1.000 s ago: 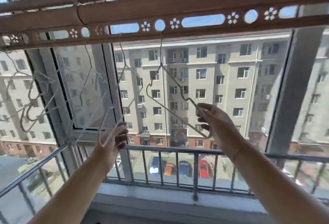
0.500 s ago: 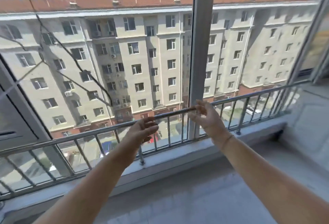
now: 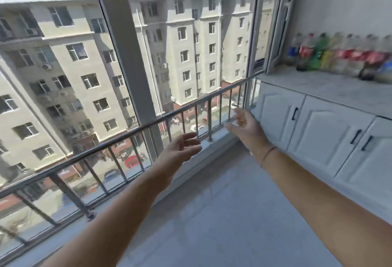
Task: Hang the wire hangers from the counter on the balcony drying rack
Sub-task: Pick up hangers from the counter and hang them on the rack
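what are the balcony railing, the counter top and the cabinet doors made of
Railing: looks like stainless steel, round tube with a bright grey sheen.
Counter top: pale grey mottled slab, stone or stone-look; blur leaves it open.
Cabinet doors: white, smooth, moulded panels, likely painted or laminated board; dark handles, probably metal.

Single head-worn camera, looking forward and down across the balcony floor (image 3: 212, 213), railing (image 3: 148, 126) left, counter (image 3: 318, 88) far right
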{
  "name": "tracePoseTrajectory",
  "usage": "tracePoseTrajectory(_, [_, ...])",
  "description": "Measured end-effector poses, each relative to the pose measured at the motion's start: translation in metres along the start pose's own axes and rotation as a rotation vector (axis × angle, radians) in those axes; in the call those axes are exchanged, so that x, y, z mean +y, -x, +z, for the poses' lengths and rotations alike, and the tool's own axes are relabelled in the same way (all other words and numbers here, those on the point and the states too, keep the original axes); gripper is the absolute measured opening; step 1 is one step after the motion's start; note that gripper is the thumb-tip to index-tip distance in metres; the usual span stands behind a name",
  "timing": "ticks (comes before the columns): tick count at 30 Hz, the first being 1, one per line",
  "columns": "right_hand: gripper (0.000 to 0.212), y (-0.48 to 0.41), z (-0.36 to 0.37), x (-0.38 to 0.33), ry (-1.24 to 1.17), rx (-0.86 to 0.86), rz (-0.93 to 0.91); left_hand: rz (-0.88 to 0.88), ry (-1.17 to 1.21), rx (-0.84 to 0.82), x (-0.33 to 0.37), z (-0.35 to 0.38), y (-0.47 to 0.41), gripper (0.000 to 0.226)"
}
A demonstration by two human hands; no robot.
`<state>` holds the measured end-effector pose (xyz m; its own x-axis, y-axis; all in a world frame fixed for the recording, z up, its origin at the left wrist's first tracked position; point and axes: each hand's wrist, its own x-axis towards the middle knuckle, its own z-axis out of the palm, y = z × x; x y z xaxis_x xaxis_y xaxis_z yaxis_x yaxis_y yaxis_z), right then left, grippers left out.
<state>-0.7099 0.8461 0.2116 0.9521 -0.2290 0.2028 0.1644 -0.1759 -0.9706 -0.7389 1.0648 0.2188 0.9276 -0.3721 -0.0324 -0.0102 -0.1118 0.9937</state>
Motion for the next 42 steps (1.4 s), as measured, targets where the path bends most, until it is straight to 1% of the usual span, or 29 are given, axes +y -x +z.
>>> tracePoseTrajectory(4, [0.055, -0.026, -0.091, 0.022, 0.058, 0.093, 0.040, 0.024, 0.007, -0.104, 0.003, 0.078, -0.062, 0.057])
tracePoseTrajectory(8, [0.054, -0.047, -0.170, 0.044, 0.084, 0.185, 0.073, 0.034, -0.007, -0.198, 0.001, 0.147, -0.118, 0.044])
tracePoseTrajectory(12, [0.056, -0.071, -0.235, 0.073, 0.119, 0.311, 0.126, 0.022, -0.032, -0.296, -0.002, 0.205, -0.171, 0.047])
tracePoseTrajectory(16, [0.054, -0.100, -0.291, 0.107, 0.135, 0.429, 0.185, 0.021, -0.064, -0.393, -0.013, 0.247, -0.238, 0.043])
tracePoseTrajectory(19, [0.056, -0.127, -0.328, 0.129, 0.174, 0.495, 0.217, 0.005, -0.084, -0.453, -0.018, 0.275, -0.292, 0.045])
tracePoseTrajectory(26, [0.058, -0.187, -0.413, 0.163, 0.255, 0.635, 0.272, 0.006, -0.117, -0.605, -0.008, 0.344, -0.415, 0.046])
tracePoseTrajectory(32, [0.064, -0.218, -0.488, 0.185, 0.302, 0.760, 0.313, 0.013, -0.165, -0.705, 0.000, 0.417, -0.492, 0.045])
tracePoseTrajectory(37, [0.065, -0.253, -0.565, 0.209, 0.389, 0.798, 0.341, 0.026, -0.205, -0.750, -0.005, 0.488, -0.554, 0.040])
tracePoseTrajectory(42, [0.065, -0.299, -0.647, 0.240, 0.419, 0.777, 0.372, 0.034, -0.225, -0.730, -0.006, 0.564, -0.614, 0.039])
